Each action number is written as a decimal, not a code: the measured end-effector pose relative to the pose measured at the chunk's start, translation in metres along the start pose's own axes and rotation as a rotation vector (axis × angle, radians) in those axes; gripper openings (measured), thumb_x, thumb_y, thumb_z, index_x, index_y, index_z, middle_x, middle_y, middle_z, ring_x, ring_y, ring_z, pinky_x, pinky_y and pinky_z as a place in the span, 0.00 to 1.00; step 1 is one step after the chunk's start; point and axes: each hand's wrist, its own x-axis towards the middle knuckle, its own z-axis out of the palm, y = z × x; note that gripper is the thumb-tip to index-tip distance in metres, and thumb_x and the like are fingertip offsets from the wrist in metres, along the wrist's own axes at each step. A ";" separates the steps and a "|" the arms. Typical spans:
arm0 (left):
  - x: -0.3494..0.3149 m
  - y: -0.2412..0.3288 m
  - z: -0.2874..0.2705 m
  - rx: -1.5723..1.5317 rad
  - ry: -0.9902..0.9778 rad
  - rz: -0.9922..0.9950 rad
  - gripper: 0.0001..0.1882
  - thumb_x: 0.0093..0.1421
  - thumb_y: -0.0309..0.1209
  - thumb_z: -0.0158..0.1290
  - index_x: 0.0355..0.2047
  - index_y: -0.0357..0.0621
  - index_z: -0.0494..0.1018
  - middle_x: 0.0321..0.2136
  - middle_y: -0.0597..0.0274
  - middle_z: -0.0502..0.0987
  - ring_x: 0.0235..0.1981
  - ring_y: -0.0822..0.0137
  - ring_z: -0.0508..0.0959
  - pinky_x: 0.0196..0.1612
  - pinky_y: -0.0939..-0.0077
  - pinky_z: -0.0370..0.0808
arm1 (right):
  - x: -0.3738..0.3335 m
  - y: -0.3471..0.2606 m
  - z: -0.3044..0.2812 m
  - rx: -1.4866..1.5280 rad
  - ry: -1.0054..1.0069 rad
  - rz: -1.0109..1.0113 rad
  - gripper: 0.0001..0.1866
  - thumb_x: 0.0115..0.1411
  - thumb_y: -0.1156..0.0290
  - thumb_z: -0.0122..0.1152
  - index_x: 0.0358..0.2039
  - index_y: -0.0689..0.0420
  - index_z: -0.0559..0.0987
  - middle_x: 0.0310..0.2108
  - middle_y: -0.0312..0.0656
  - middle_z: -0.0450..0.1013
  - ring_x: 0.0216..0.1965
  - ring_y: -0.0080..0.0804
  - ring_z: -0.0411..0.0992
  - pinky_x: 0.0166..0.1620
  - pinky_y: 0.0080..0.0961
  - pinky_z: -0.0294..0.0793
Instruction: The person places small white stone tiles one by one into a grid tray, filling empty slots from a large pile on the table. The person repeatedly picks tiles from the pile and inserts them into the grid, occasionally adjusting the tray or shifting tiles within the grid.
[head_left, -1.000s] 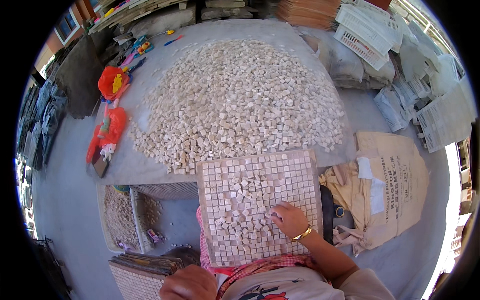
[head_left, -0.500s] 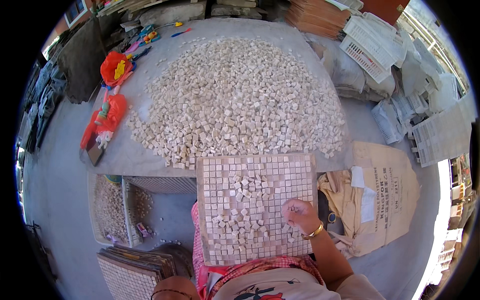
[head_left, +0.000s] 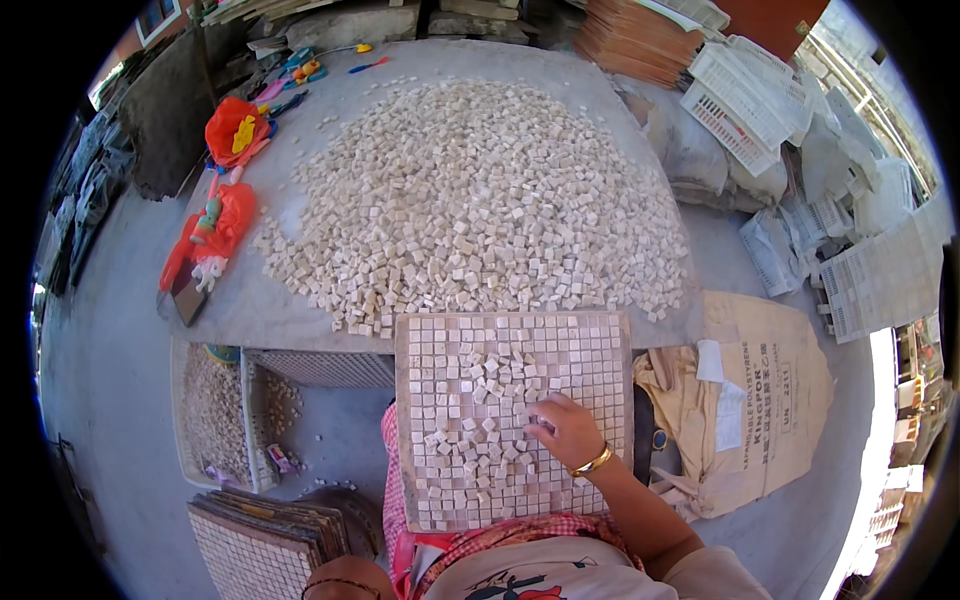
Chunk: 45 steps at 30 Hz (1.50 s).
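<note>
A square mosaic grid board (head_left: 402,420) rests on my lap against the table edge, with small pale stone tiles set in many of its cells. Loose stone tiles (head_left: 500,378) lie heaped on its upper middle, with another cluster at the lower left. My right hand (head_left: 568,430), with a gold bangle at the wrist, is over the board just right of these clusters. Its fingers are bent and drawn in toward the thumb; what they hold is too small to make out. Low at the left, my left hand (head_left: 347,573) shows only a rounded part near a dark cord; its fingers are hidden.
A large pile of stone tiles (head_left: 490,200) covers the table (head_left: 260,315). Red plastic bags (head_left: 235,212) lie at its left. Below stand a white crate (head_left: 182,420) of tiles and stacked tiled boards (head_left: 245,545). A printed sack (head_left: 770,400) is at the right.
My right hand has moved left across the board, from its right side to beside the loose tiles, and turned with its fingers pointing left. The view has shifted slightly.
</note>
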 end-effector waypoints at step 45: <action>-0.160 -0.154 -0.098 1.474 -0.004 -1.154 0.05 0.49 0.25 0.55 0.28 0.41 0.74 0.27 0.56 0.71 0.26 0.53 0.73 0.29 0.65 0.70 | -0.025 0.045 -0.030 1.658 -0.106 0.418 0.11 0.55 0.68 0.57 0.36 0.61 0.72 0.29 0.37 0.69 0.29 0.22 0.66 0.33 0.17 0.66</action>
